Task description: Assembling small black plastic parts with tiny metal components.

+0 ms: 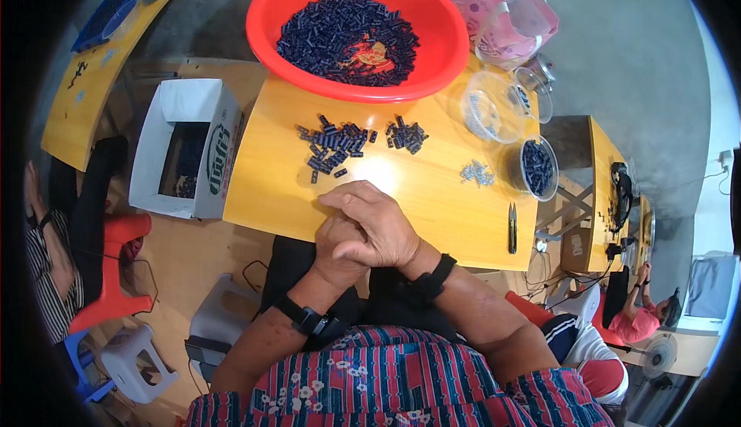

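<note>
My right hand rests over my left hand at the table's near edge. Its fingers and thumb fold around the left one, whose own fingers are mostly covered. Neither hand touches the parts. Just beyond them lies a loose pile of small dark cylindrical parts, with a smaller pile of dark parts to its right. Farther right are a heap of small silvery pieces and a pair of small dark snips, lying lengthwise near the right edge.
A red basin of similar dark parts stands at the far edge. A clear tub holds more dark parts, beside a clear container and a pink bag. Left of the table sits a white carton. Other people sit at both sides.
</note>
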The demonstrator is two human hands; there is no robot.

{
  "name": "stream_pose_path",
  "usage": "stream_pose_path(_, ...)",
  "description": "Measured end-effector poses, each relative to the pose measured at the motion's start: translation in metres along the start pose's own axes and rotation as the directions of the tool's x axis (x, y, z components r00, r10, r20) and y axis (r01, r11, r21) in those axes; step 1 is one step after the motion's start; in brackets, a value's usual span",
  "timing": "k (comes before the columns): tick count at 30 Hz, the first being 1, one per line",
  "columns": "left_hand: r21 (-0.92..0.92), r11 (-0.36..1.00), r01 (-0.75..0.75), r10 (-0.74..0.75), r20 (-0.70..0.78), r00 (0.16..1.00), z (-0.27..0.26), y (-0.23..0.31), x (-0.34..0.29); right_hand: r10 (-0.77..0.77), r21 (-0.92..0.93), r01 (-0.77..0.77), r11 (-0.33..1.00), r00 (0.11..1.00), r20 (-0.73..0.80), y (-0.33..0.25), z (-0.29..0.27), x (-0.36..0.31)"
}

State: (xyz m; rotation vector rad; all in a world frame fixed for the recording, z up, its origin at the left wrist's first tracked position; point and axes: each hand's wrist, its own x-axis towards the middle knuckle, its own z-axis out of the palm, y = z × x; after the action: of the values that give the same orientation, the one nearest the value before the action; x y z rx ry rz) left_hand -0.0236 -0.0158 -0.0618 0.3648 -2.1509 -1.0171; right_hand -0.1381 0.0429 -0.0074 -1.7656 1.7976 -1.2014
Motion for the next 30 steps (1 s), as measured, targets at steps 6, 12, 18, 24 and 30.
stream_pose_path(6,0.159,0.986,-0.043,0.019,0.152,0.988,-0.013,0.014,0.016,0.301,0.466,-0.288,0.837,0.952,0.047,0.004,-0.017,-0.002)
stream_pose_path(12,-0.164,0.945,0.284,-0.247,0.213,0.945,-0.036,0.047,0.013,0.446,0.636,-0.244,0.732,0.877,-0.176,-0.018,-0.055,-0.054)
stream_pose_path(18,-0.397,0.774,0.493,-0.371,0.345,0.862,-0.042,0.063,-0.004,0.332,0.38,-0.261,0.887,0.934,-0.132,-0.046,-0.038,-0.097)
stream_pose_path(24,-0.451,0.706,0.546,-0.368,0.425,0.827,-0.042,0.08,-0.011,0.275,0.336,-0.183,0.924,0.929,-0.249,-0.052,-0.032,-0.112)
stream_pose_path(30,-0.392,0.725,0.566,-0.373,0.467,0.802,-0.039,0.093,-0.007,0.267,0.348,-0.158,0.924,0.919,-0.29,-0.051,-0.036,-0.124)
